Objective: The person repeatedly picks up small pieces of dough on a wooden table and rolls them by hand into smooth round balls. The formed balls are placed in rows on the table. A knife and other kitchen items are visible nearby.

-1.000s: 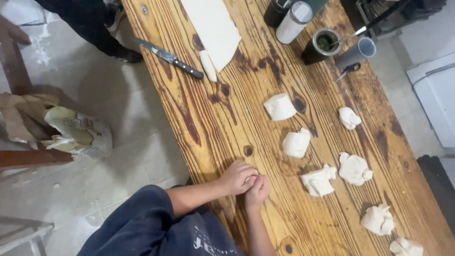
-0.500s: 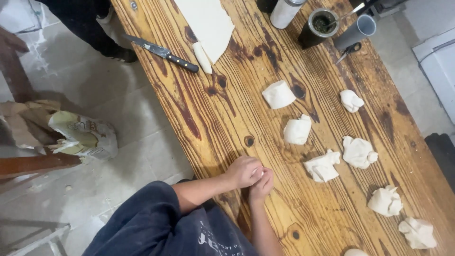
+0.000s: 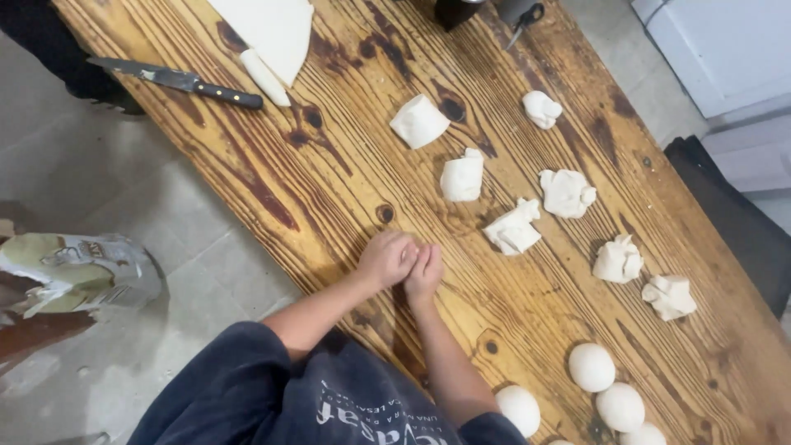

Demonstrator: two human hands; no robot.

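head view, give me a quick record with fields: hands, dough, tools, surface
hands: left hand and right hand pressed together on the table; whatever lies between them is hidden
rough dough: seven torn white dough pieces spread beyond the hands
shaped dough: smooth round white dough balls at the near right
tools: black-handled long knife beside a flat white dough sheet
surface: knotty varnished wooden table

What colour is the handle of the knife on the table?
The knife has a dark, nearly black handle, seen in the head view.
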